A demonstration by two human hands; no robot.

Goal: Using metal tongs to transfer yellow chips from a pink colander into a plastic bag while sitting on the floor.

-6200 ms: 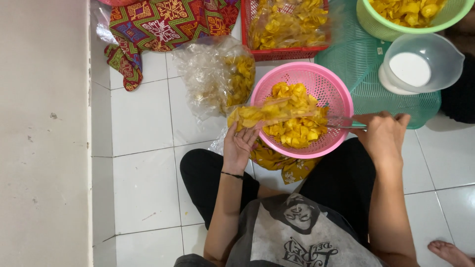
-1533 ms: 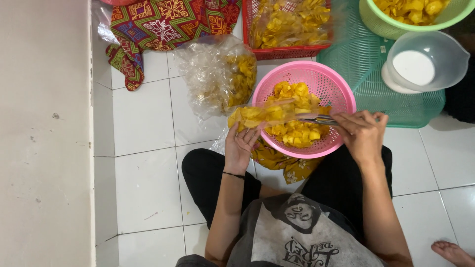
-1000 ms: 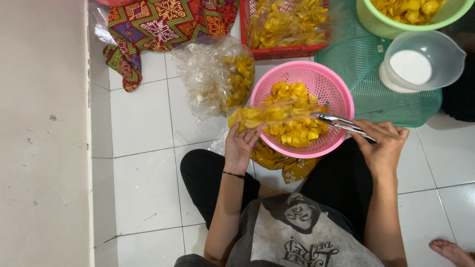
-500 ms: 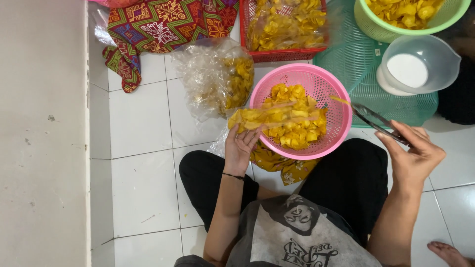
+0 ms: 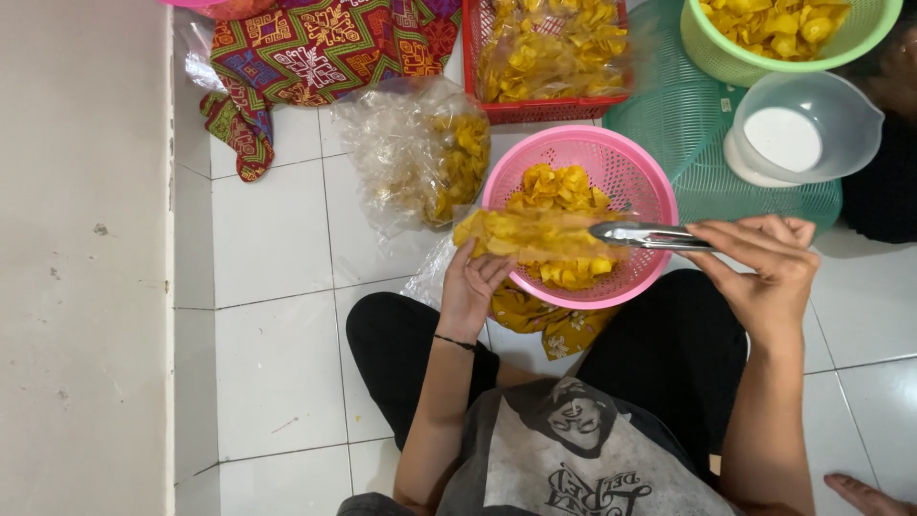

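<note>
Down on the white tiled floor (image 5: 277,239), at the far left, a patterned cloth (image 5: 306,57) lies bunched near the wall, and beside it sits a crumpled clear bag (image 5: 411,153) partly filled with yellow chips. Next comes the left hand (image 5: 473,287), its grip closed around a small clear bag of chips (image 5: 535,237) held sideways over the near rim of the pink basket (image 5: 630,167), which holds more yellow chips. A red basket (image 5: 544,103) of chips stands just behind it. Further right, the right hand (image 5: 764,272) grasps metal tongs (image 5: 645,234), whose tips are closed together and reach into the open mouth of the small bag above the pink basket. Beyond that hand lies a green mesh lid (image 5: 688,134), carrying a clear jug (image 5: 812,129) with white powder, and a green bowl (image 5: 783,38) of chips stands at the top right.
</note>
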